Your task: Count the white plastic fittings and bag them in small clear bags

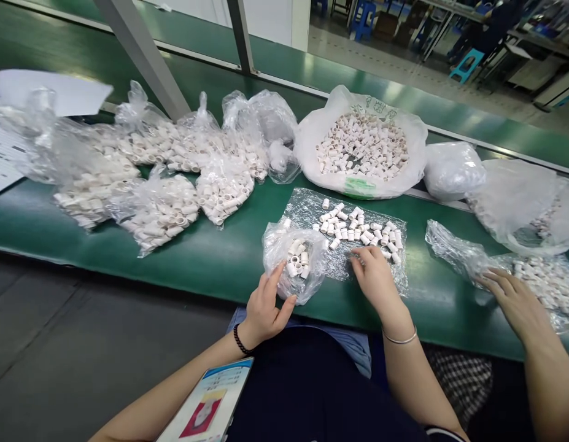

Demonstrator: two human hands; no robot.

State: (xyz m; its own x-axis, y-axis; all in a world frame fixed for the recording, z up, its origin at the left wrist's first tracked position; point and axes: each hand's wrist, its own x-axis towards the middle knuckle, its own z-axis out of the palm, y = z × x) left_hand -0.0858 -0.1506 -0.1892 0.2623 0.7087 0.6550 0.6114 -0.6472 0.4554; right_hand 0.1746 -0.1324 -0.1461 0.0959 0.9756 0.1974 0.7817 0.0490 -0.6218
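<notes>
left hand (264, 308) loosely spread, touching bag (315, 287) by tabletop's (229, 264) near edge; right hand (375, 279) half-curled, grip unclear; bump might spill it

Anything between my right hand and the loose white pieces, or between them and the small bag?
Nothing visible blocks your right hand from the white pieces, or those from the small bag; your left hand is at its near side.

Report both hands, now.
Left hand: open, fingers spread against the small clear plastic bag.
Right hand: fingers bent over the clear plastic sheet; whether it holds anything cannot be told.
</notes>
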